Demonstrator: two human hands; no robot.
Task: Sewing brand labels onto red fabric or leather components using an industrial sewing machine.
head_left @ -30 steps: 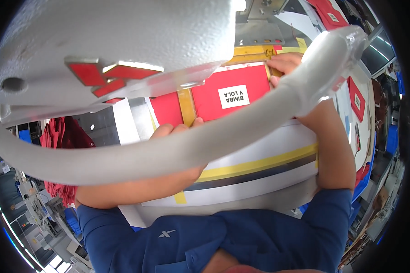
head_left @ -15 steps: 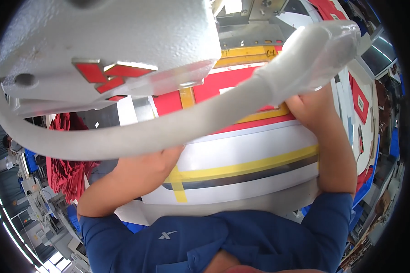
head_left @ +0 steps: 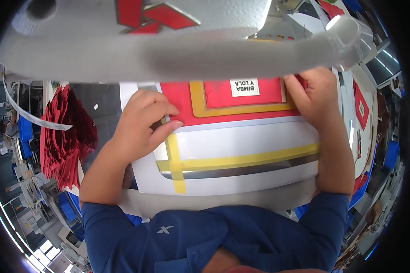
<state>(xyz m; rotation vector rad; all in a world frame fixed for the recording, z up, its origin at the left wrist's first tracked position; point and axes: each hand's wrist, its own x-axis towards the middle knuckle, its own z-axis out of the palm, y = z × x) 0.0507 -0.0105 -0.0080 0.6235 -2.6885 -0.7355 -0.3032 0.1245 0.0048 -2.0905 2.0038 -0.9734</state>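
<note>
A piece of red fabric (head_left: 187, 110) lies over a white sheet (head_left: 241, 138). On it rests a yellow rectangular frame (head_left: 199, 96) around a red panel (head_left: 218, 94) with a white printed label (head_left: 245, 88). My left hand (head_left: 143, 119) is at the fabric's left edge, its fingertips on the cloth and its thumb apart from the forefinger. My right hand (head_left: 316, 93) touches the frame's right side, thumb stretched toward the panel; its fingers are bent and partly hidden. A blurred grey tube (head_left: 191, 59) crosses in front and hides the frame's far part.
A grey machine head (head_left: 82, 22) with a red emblem looms close at top left. A stack of red fabric pieces (head_left: 66, 136) lies left. Yellow tape (head_left: 241, 158) crosses the near sheet. Another red piece (head_left: 361, 107) with a label lies right.
The machine head and tube sit higher in view, uncovering the label and frame. My left hand has come out from under the tube onto the fabric's left edge. My right hand stays near the frame.
</note>
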